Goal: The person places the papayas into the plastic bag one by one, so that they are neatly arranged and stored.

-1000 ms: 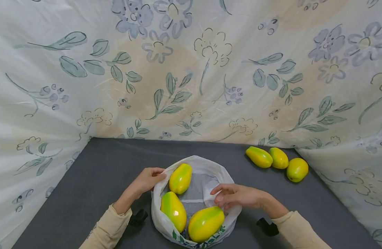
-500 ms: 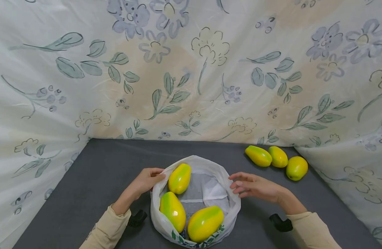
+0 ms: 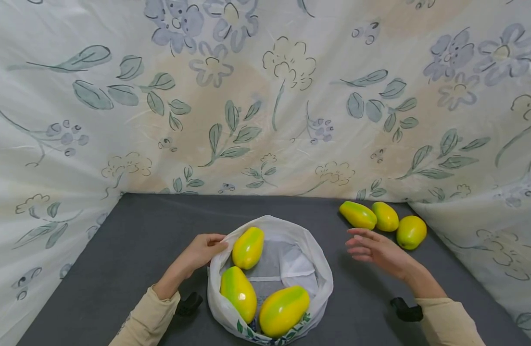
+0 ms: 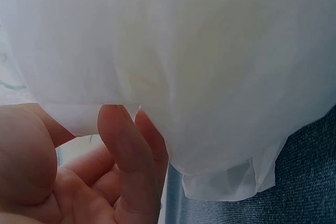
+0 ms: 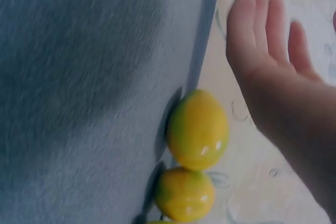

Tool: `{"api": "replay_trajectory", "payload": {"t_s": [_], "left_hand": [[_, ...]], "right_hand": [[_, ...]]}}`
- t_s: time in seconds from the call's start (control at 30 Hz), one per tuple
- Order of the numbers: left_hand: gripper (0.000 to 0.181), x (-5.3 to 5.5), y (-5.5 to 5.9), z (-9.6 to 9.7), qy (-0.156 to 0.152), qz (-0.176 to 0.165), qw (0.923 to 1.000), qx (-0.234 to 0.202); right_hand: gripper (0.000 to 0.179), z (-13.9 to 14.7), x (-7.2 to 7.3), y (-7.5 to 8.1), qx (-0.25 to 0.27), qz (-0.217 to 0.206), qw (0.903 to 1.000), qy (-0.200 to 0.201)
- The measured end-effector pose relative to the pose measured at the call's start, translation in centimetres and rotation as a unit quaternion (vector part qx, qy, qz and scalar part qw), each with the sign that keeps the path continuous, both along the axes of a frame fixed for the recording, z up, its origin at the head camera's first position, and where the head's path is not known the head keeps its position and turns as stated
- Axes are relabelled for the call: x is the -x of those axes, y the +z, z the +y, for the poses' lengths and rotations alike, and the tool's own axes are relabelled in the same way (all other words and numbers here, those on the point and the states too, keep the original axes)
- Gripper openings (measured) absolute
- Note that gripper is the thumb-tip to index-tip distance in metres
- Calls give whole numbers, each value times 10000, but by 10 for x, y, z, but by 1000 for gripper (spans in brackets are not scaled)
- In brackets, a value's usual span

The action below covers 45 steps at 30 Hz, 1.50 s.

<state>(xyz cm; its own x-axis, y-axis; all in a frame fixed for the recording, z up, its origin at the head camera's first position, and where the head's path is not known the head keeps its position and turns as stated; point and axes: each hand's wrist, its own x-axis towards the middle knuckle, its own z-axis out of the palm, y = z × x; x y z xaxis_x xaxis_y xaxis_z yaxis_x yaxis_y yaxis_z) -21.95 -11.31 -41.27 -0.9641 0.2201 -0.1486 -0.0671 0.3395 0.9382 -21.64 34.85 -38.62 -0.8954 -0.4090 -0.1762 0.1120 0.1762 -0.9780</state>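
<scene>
When skin looks this glossy, I trust the whole palm

While my left hand (image 3: 198, 253) pinches the left side of the rim of a white bag (image 3: 220, 310), thumb and fingers bent round the thin edge, my right hand (image 3: 380, 250) hovers above the grey desk (image 3: 157, 221) holding nothing, its fingers extended and slightly apart. Just beyond it, near the desk's far right corner, lie the left papaya (image 3: 358, 215), the middle papaya (image 3: 385, 216) and the right papaya (image 3: 411, 232), in a close row, yellow streaked with green. Three more sit inside the bag: the upper papaya (image 3: 248, 248) by the far left wall, the lower papaya (image 3: 238, 294) just nearer me, and the front papaya (image 3: 284, 311) towards the right, nearest me.

I judge each fruit firm and of modest weight, though I can't be sure by looking. Such a shine suggests the skin may slide, so a fingertip pinch would be poor. I would wrap my fingers over the broad middle, thumb opposite, and leave the tapered end alone. Being rounded, they could roll and nudge their neighbours if pushed. The bag seems limp and light; its rim could fold inward unsupported, so a gentle pinch there ought to do, with no hard tugging.
</scene>
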Motion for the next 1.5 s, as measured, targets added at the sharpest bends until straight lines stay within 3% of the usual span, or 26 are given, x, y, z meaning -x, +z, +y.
{"api": "replay_trajectory", "payload": {"t_s": [0.1,0.2,0.37,0.53,0.77,0.9,1.0,1.13,1.23,1.37,1.5], "left_hand": [[35,0,1,0,-14,7,10000,-6],[34,-1,1,0,-19,21,10000,-15],[34,-1,1,0,-12,30,10000,-6],[34,-2,1,1,17,16,10000,21],[34,-1,1,0,-9,15,10000,22],[35,-2,2,0,-6,18,10000,24],[35,-2,2,0,2,23,10000,28],[35,-2,2,0,-7,12,10000,10],[34,-2,2,0,-11,3,10000,-3],[34,-2,2,0,-11,10,10000,6],[35,-2,2,0,-24,9,10000,-13]], "right_hand": [[28,11,2,-1,210,121,9986,-460],[35,20,3,0,350,61,9957,-850],[61,35,3,1,267,-15,9939,-1073],[70,47,2,-1,605,-91,9907,-1218],[43,61,-1,-6,1445,-161,9793,-1408],[43,68,-3,-6,1902,-189,9698,-1514],[39,74,-4,-7,2607,-339,9524,-1541],[36,84,-5,-12,3702,-601,9148,-1501],[38,91,-6,-15,4227,-721,8911,-1482],[41,97,-9,-18,4631,-747,8678,-1642],[41,101,-12,-20,4719,-648,8576,-1942]]}}
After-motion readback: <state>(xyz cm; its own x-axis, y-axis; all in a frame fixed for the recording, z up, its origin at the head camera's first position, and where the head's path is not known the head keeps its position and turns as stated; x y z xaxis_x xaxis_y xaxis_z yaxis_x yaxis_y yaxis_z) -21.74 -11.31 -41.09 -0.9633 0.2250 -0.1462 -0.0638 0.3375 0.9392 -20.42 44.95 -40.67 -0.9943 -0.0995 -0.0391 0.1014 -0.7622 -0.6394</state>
